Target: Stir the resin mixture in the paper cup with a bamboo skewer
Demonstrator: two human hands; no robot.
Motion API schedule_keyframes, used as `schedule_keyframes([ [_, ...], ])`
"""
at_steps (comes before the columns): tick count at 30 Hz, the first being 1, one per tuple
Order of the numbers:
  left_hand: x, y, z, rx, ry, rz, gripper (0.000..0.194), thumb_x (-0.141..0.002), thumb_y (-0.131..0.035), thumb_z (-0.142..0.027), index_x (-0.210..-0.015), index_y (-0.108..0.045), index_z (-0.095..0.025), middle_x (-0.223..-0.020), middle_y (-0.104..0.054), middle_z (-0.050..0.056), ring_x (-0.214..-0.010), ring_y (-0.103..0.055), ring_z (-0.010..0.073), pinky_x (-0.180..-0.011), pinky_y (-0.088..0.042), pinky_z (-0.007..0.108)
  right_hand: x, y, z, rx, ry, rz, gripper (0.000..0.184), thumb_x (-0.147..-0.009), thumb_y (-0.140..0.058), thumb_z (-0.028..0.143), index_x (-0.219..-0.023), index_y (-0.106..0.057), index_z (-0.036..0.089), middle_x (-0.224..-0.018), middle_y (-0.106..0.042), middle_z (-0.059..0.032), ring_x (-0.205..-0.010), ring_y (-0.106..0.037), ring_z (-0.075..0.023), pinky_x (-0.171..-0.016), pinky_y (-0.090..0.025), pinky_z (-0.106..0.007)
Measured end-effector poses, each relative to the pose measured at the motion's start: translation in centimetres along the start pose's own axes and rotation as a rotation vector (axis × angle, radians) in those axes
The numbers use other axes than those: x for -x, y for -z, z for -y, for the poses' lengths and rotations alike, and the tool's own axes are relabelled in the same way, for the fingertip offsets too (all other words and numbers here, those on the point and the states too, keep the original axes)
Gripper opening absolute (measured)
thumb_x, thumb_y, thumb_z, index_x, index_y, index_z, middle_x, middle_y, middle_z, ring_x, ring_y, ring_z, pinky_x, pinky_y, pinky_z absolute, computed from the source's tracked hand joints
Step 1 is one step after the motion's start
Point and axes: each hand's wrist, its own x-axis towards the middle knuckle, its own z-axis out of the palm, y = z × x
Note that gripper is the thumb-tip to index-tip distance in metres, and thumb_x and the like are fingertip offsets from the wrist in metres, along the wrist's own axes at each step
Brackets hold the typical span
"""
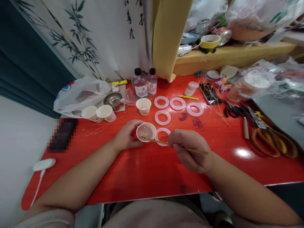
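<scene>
My left hand is wrapped round the left side of a small paper cup holding a cloudy, pinkish-grey liquid. In my right hand a thin wooden stick is gripped, slanting left so that its tip dips into the liquid. Just right of the cup lies a pink ring mould, partly hidden behind my right hand. Several like it lie farther back, among them one ring mould directly behind. A second paper cup stands behind the one I hold.
Bottles marked A and B stand at the back. Two paper cups, a steel bowl and a plastic bag are at left. Large scissors, black-handled scissors and a phone lie right.
</scene>
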Motion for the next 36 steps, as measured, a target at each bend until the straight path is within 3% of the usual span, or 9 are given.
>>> schedule_keyframes([
  [8, 0.1, 0.0, 0.1, 0.011, -0.007, 0.001, 0.074, -0.067, -0.093, -0.029, -0.134, -0.06, -0.027, -0.13, -0.073, 0.01, -0.116, -0.072, 0.0326, -0.103, -0.057, 0.051, 0.2, 0.0, 0.6, 0.011, -0.076, -0.061, 0.02, -0.093, -0.049, 0.004, -0.099, -0.057, 0.022, -0.079, -0.06, -0.0017, -0.067, -0.058, -0.015, -0.061, -0.05, -0.028],
  [13, -0.1, 0.0, 0.1, 0.011, -0.028, 0.01, 0.076, -0.067, -0.092, -0.028, -0.135, -0.059, -0.027, -0.132, -0.072, 0.01, -0.117, -0.071, 0.0323, -0.104, -0.057, 0.05, 0.3, 0.1, 0.4, 0.151, -0.133, -0.103, 0.018, -0.094, -0.051, 0.005, -0.098, -0.057, 0.022, -0.079, -0.06, -0.002, -0.066, -0.058, -0.0151, -0.06, -0.047, -0.029],
  [21, -0.6, -0.3, -0.7, 0.027, 0.05, 0.011, 0.07, -0.068, -0.09, -0.028, -0.132, -0.06, -0.027, -0.129, -0.073, 0.009, -0.116, -0.072, 0.0315, -0.102, -0.057, 0.048, -0.1, 0.0, 1.1, 0.09, -0.148, -0.01, 0.019, -0.098, -0.048, 0.006, -0.097, -0.057, 0.023, -0.078, -0.062, -0.0014, -0.067, -0.06, -0.015, -0.062, -0.048, -0.028],
  [26, -0.7, -0.3, -1.0, 0.099, 0.147, -0.031, 0.074, -0.069, -0.089, -0.026, -0.135, -0.056, -0.028, -0.129, -0.072, 0.008, -0.115, -0.072, 0.0293, -0.098, -0.058, 0.044, -2.2, 0.7, 1.9, 0.153, -0.22, 0.018, 0.017, -0.1, -0.05, 0.01, -0.095, -0.059, 0.023, -0.076, -0.062, -0.0004, -0.065, -0.057, -0.0141, -0.061, -0.046, -0.028],
  [32, -1.0, -0.2, -1.3, 0.113, 0.092, -0.117, 0.066, -0.071, -0.084, -0.019, -0.132, -0.057, -0.025, -0.129, -0.071, 0.008, -0.117, -0.07, 0.0284, -0.102, -0.057, 0.044, -6.2, 0.5, 1.6, 0.232, -0.241, 0.101, 0.015, -0.104, -0.052, 0.023, -0.094, -0.063, 0.021, -0.081, -0.068, -0.003, -0.071, -0.06, -0.0167, -0.065, -0.045, -0.031],
  [36, -1.2, -0.1, -1.3, 0.088, 0.078, -0.109, 0.065, -0.073, -0.084, -0.022, -0.133, -0.059, -0.026, -0.13, -0.072, 0.008, -0.118, -0.071, 0.0292, -0.103, -0.057, 0.046, -6.7, -0.3, 1.1, 0.295, -0.326, 0.062, 0.021, -0.103, -0.05, 0.025, -0.088, -0.063, 0.02, -0.072, -0.064, -0.0012, -0.064, -0.055, -0.015, -0.06, -0.04, -0.03],
])
